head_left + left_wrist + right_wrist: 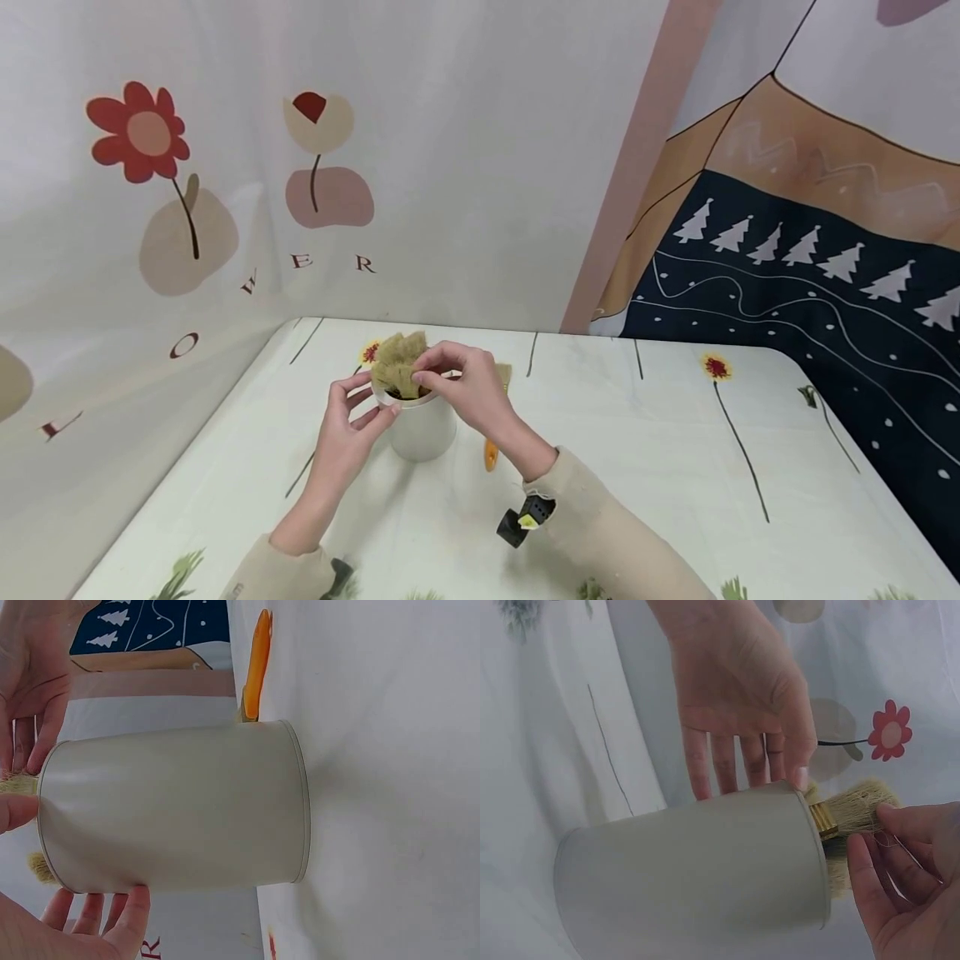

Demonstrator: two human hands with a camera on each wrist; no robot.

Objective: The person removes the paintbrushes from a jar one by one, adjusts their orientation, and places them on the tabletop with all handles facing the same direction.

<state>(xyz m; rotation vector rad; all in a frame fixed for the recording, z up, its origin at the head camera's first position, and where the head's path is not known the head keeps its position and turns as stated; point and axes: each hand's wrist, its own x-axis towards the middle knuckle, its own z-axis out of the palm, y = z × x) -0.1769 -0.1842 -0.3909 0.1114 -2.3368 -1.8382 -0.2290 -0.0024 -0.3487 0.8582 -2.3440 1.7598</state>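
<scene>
A pale grey cylindrical can (422, 435) stands upright on the table with several bristle brushes (400, 357) in it, bristles upward. My left hand (347, 433) holds the can near its rim, its fingers on the far left side and its thumb at the rim. Over the mouth, my right hand (474, 390) pinches the pale bristles of one paintbrush (857, 810) between thumb and fingertips. That brush has a gold-coloured ferrule at the rim in the right wrist view. The brush handles inside the can are hidden.
Just right of the can lies another paintbrush with an orange handle (491, 455), partly hidden by my right hand and forearm. A white flower-printed cloth (615, 450) covers the table. Printed curtains (465, 167) hang behind and at the sides.
</scene>
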